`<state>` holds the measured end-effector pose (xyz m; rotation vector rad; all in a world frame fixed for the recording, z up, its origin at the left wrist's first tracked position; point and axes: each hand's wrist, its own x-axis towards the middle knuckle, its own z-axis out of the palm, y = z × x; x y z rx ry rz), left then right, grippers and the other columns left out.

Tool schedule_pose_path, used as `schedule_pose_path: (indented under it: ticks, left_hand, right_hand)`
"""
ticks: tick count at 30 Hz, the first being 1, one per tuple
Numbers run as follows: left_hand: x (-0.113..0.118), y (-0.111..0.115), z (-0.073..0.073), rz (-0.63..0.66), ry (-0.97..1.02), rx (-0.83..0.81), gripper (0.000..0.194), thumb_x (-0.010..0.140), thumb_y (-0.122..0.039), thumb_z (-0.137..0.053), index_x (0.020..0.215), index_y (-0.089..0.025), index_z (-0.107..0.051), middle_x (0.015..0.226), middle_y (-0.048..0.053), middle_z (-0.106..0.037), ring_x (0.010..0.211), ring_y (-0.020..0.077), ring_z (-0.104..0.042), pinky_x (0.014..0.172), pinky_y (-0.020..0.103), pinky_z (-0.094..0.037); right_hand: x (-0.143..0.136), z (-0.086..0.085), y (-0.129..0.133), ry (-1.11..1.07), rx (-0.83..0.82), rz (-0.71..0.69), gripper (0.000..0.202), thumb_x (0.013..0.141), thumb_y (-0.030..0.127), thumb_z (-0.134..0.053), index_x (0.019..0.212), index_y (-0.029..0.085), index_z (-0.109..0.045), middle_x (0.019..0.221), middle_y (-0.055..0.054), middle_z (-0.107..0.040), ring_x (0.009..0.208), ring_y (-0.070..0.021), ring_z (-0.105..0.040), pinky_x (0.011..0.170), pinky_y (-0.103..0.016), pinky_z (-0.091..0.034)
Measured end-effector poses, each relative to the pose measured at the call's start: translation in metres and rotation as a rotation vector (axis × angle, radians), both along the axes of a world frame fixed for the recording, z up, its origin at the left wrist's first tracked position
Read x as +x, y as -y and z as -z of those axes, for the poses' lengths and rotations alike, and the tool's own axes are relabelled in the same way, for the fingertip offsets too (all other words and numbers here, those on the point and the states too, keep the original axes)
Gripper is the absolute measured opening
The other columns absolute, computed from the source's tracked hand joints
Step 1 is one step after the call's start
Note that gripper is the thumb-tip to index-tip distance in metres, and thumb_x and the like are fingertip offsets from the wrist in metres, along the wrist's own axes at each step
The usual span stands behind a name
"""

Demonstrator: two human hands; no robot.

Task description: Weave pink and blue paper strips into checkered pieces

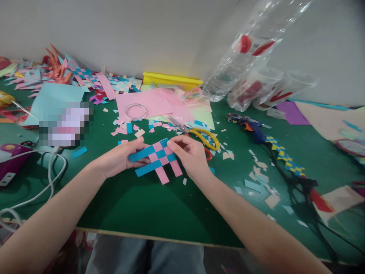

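A woven piece of blue and pink paper strips [162, 155] is held up over the green table, its checkered part at the upper right and loose strip ends pointing left and down. My left hand [125, 154] holds it from the left, fingers passing behind the blue strips and thumb above. My right hand [189, 152] pinches the upper right corner between thumb and fingers. Just behind my right hand lie scissors with yellow handles [205, 137], partly hidden by it. Small paper scraps [139, 133] are scattered behind the woven piece.
Pink paper sheets [151, 101] and a metal ring [135, 111] lie at the back. A phone [70, 125] with a white cable [49, 175] is on the left. To the right are a blue glue gun [251, 127], a large plastic bottle [245, 49] and plastic cups [281, 91].
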<state>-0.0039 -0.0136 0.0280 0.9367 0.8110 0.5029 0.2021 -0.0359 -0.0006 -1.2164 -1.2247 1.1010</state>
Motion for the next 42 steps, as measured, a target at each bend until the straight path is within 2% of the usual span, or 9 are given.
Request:
schedule_pose_path:
  ticks: [3, 5, 11, 16, 19, 22, 29, 35, 42]
  left_hand:
    - [0.000, 0.000, -0.001, 0.072, -0.097, 0.195, 0.031, 0.079, -0.040, -0.067, 0.103, -0.020, -0.070, 0.096, 0.004, -0.071, 0.092, 0.0157, -0.065, 0.087, 0.029, -0.051]
    - [0.001, -0.001, 0.000, 0.073, -0.204, 0.304, 0.026, 0.079, -0.038, -0.067, 0.099, -0.021, -0.072, 0.093, 0.004, -0.072, 0.087, 0.0152, -0.065, 0.085, 0.029, -0.052]
    - [-0.003, -0.009, 0.006, -0.136, -0.316, 0.397, 0.020, 0.074, -0.038, -0.070, 0.081, -0.019, -0.074, 0.076, 0.003, -0.072, 0.072, 0.0145, -0.066, 0.074, 0.029, -0.056]
    - [-0.017, -0.021, 0.011, -0.404, -0.389, 0.452, 0.024, 0.072, -0.038, -0.072, 0.088, -0.020, -0.074, 0.074, 0.002, -0.071, 0.062, 0.0131, -0.064, 0.056, 0.023, -0.053]
    - [-0.024, -0.027, 0.017, -0.485, -0.390, 0.501, 0.026, 0.070, -0.038, -0.073, 0.088, -0.020, -0.073, 0.075, 0.003, -0.071, 0.063, 0.0142, -0.064, 0.056, 0.024, -0.054]
    - [-0.027, -0.031, 0.021, -0.477, -0.372, 0.522, 0.028, 0.070, -0.038, -0.074, 0.091, -0.019, -0.073, 0.077, 0.003, -0.072, 0.065, 0.0151, -0.065, 0.060, 0.026, -0.056]
    - [-0.026, -0.030, 0.015, -0.500, -0.464, 0.620, 0.021, 0.071, -0.032, -0.072, 0.087, -0.020, -0.074, 0.077, 0.002, -0.073, 0.069, 0.0176, -0.068, 0.068, 0.029, -0.056]
    - [-0.026, -0.029, 0.013, -0.488, -0.490, 0.721, 0.024, 0.071, -0.032, -0.072, 0.090, -0.018, -0.073, 0.086, 0.005, -0.074, 0.074, 0.0192, -0.070, 0.068, 0.029, -0.056]
    - [-0.026, -0.029, 0.008, -0.550, -0.431, 0.753, 0.035, 0.069, -0.030, -0.074, 0.101, -0.016, -0.071, 0.089, 0.008, -0.074, 0.075, 0.0190, -0.070, 0.067, 0.029, -0.058]
  right_hand:
    - [0.000, -0.001, 0.002, 0.092, 0.054, -0.014, 0.016, 0.076, 0.037, -0.066, 0.075, 0.021, -0.064, 0.071, 0.002, -0.065, 0.065, -0.0116, -0.059, 0.061, -0.027, -0.050]
    - [-0.001, 0.000, 0.003, 0.123, 0.079, -0.045, 0.017, 0.076, 0.038, -0.066, 0.075, 0.021, -0.065, 0.071, 0.002, -0.066, 0.065, -0.0118, -0.060, 0.061, -0.027, -0.051]
    - [0.009, -0.012, -0.001, 0.190, 0.205, -0.037, 0.021, 0.085, 0.038, -0.056, 0.097, 0.024, -0.064, 0.093, -0.003, -0.071, 0.087, -0.0168, -0.067, 0.082, -0.035, -0.053]
    - [0.054, -0.013, -0.017, 0.813, 0.414, 0.326, 0.020, 0.085, 0.034, -0.050, 0.096, 0.021, -0.062, 0.096, -0.007, -0.068, 0.096, -0.0226, -0.062, 0.090, -0.041, -0.047]
    - [0.078, 0.000, -0.024, 1.153, 0.255, 0.318, 0.032, 0.081, 0.040, -0.056, 0.103, 0.017, -0.061, 0.103, -0.013, -0.065, 0.104, -0.0309, -0.056, 0.092, -0.048, -0.044]
    - [0.089, 0.008, -0.023, 1.278, 0.123, 0.248, 0.053, 0.077, 0.050, -0.061, 0.116, 0.014, -0.058, 0.115, -0.017, -0.057, 0.113, -0.0352, -0.050, 0.095, -0.051, -0.043]
    - [0.094, 0.009, -0.022, 1.163, 0.025, 0.093, 0.052, 0.074, 0.055, -0.062, 0.111, 0.019, -0.063, 0.109, -0.015, -0.059, 0.107, -0.0339, -0.053, 0.092, -0.055, -0.043]
    - [0.099, 0.023, -0.029, 1.051, 0.118, 0.139, 0.037, 0.074, 0.048, -0.066, 0.099, 0.021, -0.066, 0.100, -0.011, -0.061, 0.103, -0.0318, -0.054, 0.092, -0.056, -0.043]
    - [0.093, 0.010, -0.027, 0.796, 0.023, 0.238, 0.054, 0.072, 0.049, -0.067, 0.114, 0.016, -0.057, 0.119, -0.016, -0.055, 0.087, -0.0258, -0.062, 0.083, -0.050, -0.048]
